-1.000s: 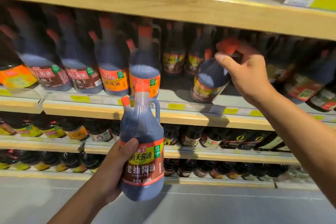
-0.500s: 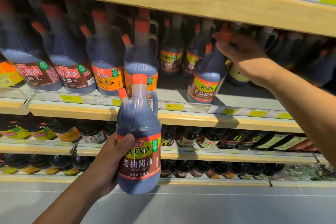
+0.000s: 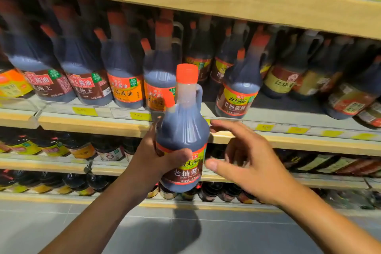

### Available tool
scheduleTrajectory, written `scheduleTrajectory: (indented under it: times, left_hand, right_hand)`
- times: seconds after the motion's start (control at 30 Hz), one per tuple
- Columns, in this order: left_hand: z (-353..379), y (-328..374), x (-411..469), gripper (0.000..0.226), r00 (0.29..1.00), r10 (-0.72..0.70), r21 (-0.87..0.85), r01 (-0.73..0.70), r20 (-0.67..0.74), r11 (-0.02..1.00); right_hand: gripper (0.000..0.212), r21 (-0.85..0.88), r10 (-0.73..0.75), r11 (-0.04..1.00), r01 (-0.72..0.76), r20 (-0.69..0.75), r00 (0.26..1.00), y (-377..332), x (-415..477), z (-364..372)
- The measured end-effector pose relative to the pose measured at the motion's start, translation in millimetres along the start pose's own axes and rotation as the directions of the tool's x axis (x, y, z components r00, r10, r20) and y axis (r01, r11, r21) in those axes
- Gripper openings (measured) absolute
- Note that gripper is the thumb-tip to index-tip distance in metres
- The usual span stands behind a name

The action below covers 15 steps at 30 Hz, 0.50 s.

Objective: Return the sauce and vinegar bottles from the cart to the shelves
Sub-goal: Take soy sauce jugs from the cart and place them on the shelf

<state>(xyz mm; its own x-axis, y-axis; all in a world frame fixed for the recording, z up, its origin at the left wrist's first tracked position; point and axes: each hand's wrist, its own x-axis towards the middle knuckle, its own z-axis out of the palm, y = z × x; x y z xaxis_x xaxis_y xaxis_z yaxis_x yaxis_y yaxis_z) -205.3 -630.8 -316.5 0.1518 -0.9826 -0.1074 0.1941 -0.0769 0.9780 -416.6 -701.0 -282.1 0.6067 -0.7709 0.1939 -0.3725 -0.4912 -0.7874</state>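
Shop aisle: we see the left hand [image 3: 152,161] wrapped round a dark soy sauce bottle [image 3: 182,130], thumb across its label, holding it upright in front of the middle shelf [image 3: 92,125], its orange cap [image 3: 187,73] showing above that shelf's wooden edge. The right hand [image 3: 249,165] hovers empty before the same shelf, fingers spread and relaxed, just beside the bottle; we cannot tell whether it touches. On the shelf stands a row of like bottles [image 3: 123,80], a matching bottle [image 3: 239,90] near its front edge
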Motion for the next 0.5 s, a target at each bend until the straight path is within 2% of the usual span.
scheduleTrajectory:
  times: [0.03,0.1,0.17,0.23,0.27,0.33,0.37,0.4,0.5]
  left_hand:
    - [3,1,2,0.121,0.999,0.05,0.048,-0.05,-0.016,0.998]
    - [13,6,5,0.104,0.987,0.155,0.093,-0.15,-0.039,0.984]
    - [23,15,11,0.087,0.972,0.233,0.089,-0.23,-0.022,0.969]
    - [26,24,20,0.086,0.947,0.32,0.168,-0.313,-0.016,0.935]
    - [26,28,25,0.09,0.923,0.384,0.255,-0.368,-0.014,0.894]
    - [22,36,33,0.099,0.852,0.522,0.537,-0.458,0.039,0.709]
    - [20,40,36,0.103,0.826,0.562,0.648,-0.458,0.056,0.608]
    - [20,44,37,0.105,0.816,0.576,0.705,-0.438,0.05,0.558]
    - [26,49,38,0.105,0.787,0.617,0.721,-0.427,0.0,0.545]
  right_hand:
    - [0.075,-0.058,0.006,0.998,-0.003,0.056,0.998,-1,3,4]
    - [0.088,-0.133,0.01,0.991,0.0,0.073,0.997,-7,11,7]
    - [0.089,-0.094,0.003,0.996,-0.001,0.026,1.0,-13,18,5]
    - [0.084,-0.02,-0.031,0.999,0.03,-0.036,0.999,-14,22,3]
    - [0.08,0.017,-0.052,0.998,0.053,-0.064,0.997,-15,24,2]
    - [0.074,0.074,-0.077,0.994,0.086,-0.118,0.99,-16,29,-2]
    - [0.072,0.09,-0.087,0.991,0.101,-0.147,0.985,-15,32,-3]
    - [0.071,0.091,-0.101,0.989,0.118,-0.177,0.979,-14,36,-3]
    - [0.075,0.059,-0.113,0.989,0.132,-0.254,0.96,-8,49,-1]
